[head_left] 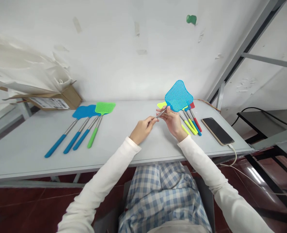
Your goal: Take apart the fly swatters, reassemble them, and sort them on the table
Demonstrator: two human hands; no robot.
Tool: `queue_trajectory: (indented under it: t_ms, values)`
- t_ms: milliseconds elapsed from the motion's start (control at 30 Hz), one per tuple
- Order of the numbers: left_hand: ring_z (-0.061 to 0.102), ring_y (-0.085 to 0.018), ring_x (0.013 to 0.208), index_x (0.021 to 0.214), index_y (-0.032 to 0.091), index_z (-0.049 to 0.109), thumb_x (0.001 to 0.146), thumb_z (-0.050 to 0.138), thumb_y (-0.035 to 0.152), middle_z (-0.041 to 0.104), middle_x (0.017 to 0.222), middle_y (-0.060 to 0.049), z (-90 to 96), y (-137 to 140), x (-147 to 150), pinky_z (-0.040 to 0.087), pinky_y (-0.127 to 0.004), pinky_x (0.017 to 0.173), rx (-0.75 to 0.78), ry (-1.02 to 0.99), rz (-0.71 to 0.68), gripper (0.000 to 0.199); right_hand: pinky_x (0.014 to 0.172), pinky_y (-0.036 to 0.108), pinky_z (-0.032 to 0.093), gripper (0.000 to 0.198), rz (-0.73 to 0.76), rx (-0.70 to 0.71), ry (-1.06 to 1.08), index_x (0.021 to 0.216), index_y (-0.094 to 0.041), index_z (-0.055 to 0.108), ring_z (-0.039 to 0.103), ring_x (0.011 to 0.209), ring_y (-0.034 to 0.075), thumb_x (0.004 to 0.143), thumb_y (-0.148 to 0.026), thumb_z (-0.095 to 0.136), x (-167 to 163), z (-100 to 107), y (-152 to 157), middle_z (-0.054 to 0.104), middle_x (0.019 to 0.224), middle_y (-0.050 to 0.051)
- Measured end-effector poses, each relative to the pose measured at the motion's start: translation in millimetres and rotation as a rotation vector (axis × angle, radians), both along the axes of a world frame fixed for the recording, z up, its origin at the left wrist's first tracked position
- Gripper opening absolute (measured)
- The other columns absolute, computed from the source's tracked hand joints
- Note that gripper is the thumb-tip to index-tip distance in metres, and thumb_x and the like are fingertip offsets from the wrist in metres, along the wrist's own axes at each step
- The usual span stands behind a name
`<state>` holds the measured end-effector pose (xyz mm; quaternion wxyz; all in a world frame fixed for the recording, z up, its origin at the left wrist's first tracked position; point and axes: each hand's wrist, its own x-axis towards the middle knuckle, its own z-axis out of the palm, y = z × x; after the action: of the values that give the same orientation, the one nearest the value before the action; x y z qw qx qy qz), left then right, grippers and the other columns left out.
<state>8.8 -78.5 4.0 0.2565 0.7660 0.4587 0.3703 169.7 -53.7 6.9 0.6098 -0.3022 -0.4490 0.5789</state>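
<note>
A blue fly swatter [179, 96] with a perforated head is held up above the table between both hands. My right hand [174, 121] pinches it just below the head, where the metal shaft begins. Lower on the shaft, my left hand [144, 127] is closed around it; the grip end is hidden in that hand. Behind my right hand lie several swatters with yellow handles [191, 126], a blue handle and a red handle [197, 124], their heads partly covered. At the left, several blue swatters [69, 142] lie fanned beside a green swatter [105, 107].
A phone [218, 131] with a white charging cable [234, 153] lies at the table's right. An opened cardboard box [58, 98] with white plastic wrapping stands at the back left. Behind the grey table [124, 149] rises a white wall; a metal frame [245, 45] stands at right.
</note>
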Motion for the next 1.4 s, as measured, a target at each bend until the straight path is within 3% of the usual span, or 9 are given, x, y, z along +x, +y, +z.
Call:
queue_trajectory:
  t_ms: [300,467,700,933,1067,1167,1400]
  values:
    - [0.047,-0.012,0.051,0.093,0.019,0.065,0.095,0.045,0.047,0.051,0.058,0.004,-1.1,11,11,0.037,-0.024,0.058,0.021,-0.035,-0.003,0.035,0.089,0.037,0.053,0.038,-0.051,0.052,0.018,0.082,-0.022,0.062,0.069,0.098,0.022,0.079,-0.06,0.065,-10,-6,-8,0.075,0.093,0.006]
    - [0.055,-0.015,0.058,0.105,0.02,0.058,0.099,0.037,0.045,0.059,0.067,0.001,0.4,9,13,0.037,-0.024,0.059,0.061,0.036,0.004,0.033,0.095,0.034,0.05,0.037,0.024,0.094,0.001,0.097,-0.023,0.067,0.065,0.107,0.019,0.082,-0.057,0.063,-11,-4,-12,0.072,0.11,0.005]
    - [0.068,-0.024,0.08,0.135,0.023,0.047,0.102,0.028,0.039,0.071,0.095,-0.008,3.8,9,20,0.039,-0.026,0.063,0.116,0.34,0.118,0.04,0.093,0.036,0.05,0.037,-0.031,0.053,-0.029,0.082,-0.023,0.067,0.064,0.106,0.019,0.082,-0.059,0.061,-13,-7,-4,0.074,0.105,0.005]
    - [0.065,-0.023,0.069,0.109,0.022,0.057,0.103,0.027,0.039,0.067,0.076,-0.005,3.5,16,11,0.035,-0.026,0.058,0.14,0.469,0.154,0.035,0.095,0.037,0.049,0.03,-0.058,0.019,0.001,0.074,-0.023,0.059,0.062,0.116,0.02,0.081,-0.05,0.068,6,2,21,0.073,0.097,0.002]
    - [0.063,-0.022,0.066,0.103,0.023,0.057,0.102,0.028,0.04,0.066,0.074,-0.004,-4.7,8,-10,0.033,-0.026,0.057,0.11,0.513,0.133,0.033,0.097,0.038,0.047,0.03,-0.139,-0.014,0.021,0.074,-0.023,0.055,0.061,0.118,0.019,0.082,-0.049,0.067,40,8,38,0.073,0.098,0.0]
    - [0.063,-0.022,0.065,0.102,0.024,0.057,0.101,0.029,0.042,0.065,0.073,-0.003,-11.9,3,-28,0.033,-0.027,0.057,0.086,0.487,0.124,0.032,0.097,0.04,0.047,0.028,-0.094,-0.038,0.003,0.076,-0.024,0.056,0.063,0.113,0.019,0.081,-0.048,0.069,53,9,44,0.074,0.104,0.0]
    - [0.063,-0.022,0.064,0.105,0.026,0.055,0.098,0.033,0.048,0.065,0.072,0.0,-6.9,10,-34,0.034,-0.026,0.057,0.043,0.466,0.181,0.032,0.098,0.039,0.047,0.035,-0.048,-0.03,0.024,0.088,-0.025,0.061,0.066,0.109,0.018,0.083,-0.06,0.061,24,9,37,0.071,0.117,0.001]
